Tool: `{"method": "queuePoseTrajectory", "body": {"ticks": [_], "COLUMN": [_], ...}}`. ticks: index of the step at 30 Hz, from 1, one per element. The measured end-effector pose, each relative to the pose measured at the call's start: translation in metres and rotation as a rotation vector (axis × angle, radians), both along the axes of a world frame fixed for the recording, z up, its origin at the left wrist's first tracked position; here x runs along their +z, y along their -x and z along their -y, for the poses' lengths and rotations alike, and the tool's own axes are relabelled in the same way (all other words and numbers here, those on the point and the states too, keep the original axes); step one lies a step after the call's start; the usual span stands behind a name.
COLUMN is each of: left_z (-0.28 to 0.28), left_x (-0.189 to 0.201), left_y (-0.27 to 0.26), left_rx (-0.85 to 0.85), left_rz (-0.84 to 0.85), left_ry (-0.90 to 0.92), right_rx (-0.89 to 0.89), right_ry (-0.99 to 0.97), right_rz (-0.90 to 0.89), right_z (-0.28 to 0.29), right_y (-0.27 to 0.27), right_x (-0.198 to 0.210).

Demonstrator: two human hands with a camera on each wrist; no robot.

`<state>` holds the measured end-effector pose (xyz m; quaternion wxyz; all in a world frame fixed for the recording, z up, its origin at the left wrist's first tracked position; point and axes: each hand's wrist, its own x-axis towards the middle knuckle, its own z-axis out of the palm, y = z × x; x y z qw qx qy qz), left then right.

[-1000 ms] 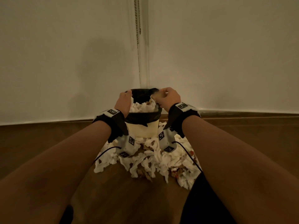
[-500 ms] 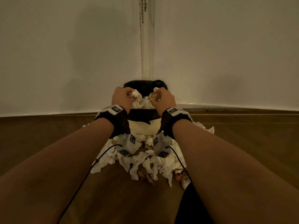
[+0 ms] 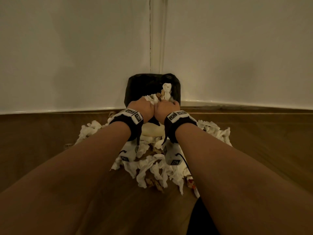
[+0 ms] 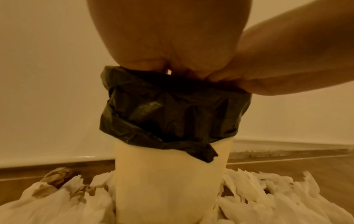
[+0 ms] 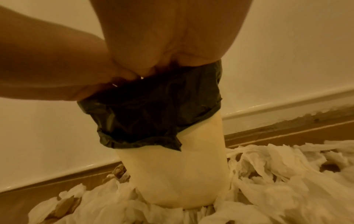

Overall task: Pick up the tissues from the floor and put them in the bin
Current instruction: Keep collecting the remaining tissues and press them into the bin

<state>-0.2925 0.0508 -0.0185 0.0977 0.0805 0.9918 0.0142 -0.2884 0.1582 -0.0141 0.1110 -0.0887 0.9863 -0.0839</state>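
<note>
Both hands, left hand [image 3: 142, 108] and right hand [image 3: 165, 108], press into the bin [image 3: 153, 131]; tissues [image 3: 152, 168] ring its base on the floor [image 3: 42, 133] (finger state hidden; no readable writing).

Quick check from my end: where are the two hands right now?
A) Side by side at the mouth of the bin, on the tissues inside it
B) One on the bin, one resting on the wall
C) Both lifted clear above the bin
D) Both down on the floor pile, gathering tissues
A: the left hand and right hand sit side by side at the bin mouth, on the tissues in the bin.
</note>
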Motion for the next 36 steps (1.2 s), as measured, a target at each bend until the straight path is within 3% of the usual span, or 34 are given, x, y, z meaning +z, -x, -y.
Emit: {"method": "queuePoseTrajectory", "body": {"ticks": [4,9,16,21,23,26,32,36], "left_z": [0.003,0.013,0.014,0.009,0.006,0.005,0.011,0.018], "left_x": [0.002,-0.004,-0.001,-0.012,-0.024,-0.048,-0.095,-0.124], "left_y": [0.003,-0.009,-0.051,-0.097,-0.117,-0.143,-0.175,-0.190], "left_rx": [0.042,-0.094,-0.005,0.024,0.067,0.106,0.113,0.100], "left_rz": [0.077,-0.158,-0.293,-0.477,-0.417,-0.199,0.182,0.276], "left_ry": [0.225,0.012,-0.425,-0.469,-0.427,-0.357,-0.267,-0.224], "right_rx": [0.029,0.066,-0.083,-0.132,-0.150,-0.243,-0.339,-0.324], "right_ry": [-0.072,-0.017,0.068,0.124,0.204,0.299,0.275,0.281], "right_rz": [0.102,0.097,-0.084,-0.314,-0.269,-0.081,0.283,0.390], "right_z": [0.002,-0.003,-0.010,-0.020,-0.020,-0.022,-0.025,-0.017], "right_y": [0.002,-0.004,-0.014,-0.045,-0.061,-0.087,-0.142,-0.166], "right_x": [0.006,0.006,0.035,0.055,0.049,0.016,-0.073,-0.107]}}
